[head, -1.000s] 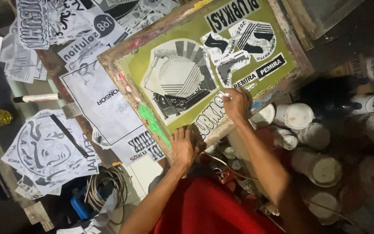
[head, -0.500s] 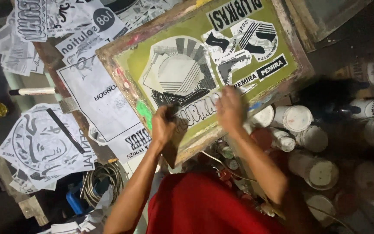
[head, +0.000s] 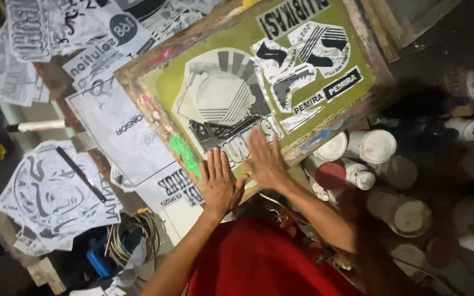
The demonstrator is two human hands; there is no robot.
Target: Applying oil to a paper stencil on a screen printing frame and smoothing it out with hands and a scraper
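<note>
Item: my left hand (head: 219, 183) and right hand (head: 264, 160), both open flat, gripping nothing, pressed on near edge of wooden-framed print screen (head: 154, 118); paint tubs (head: 377, 147) right.

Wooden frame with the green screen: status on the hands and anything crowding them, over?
Both hands, left and right, flat and open on the frame. Holding nothing. Paint jars crowd the right side.

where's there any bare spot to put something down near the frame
Little room. On the screen frame, bare olive mesh lies left of the white fan-shaped stencil, above the green smear. Both hands, left hand and right hand, press its near edge. Lidded tubs crowd the right; paper prints cover the left.
</note>
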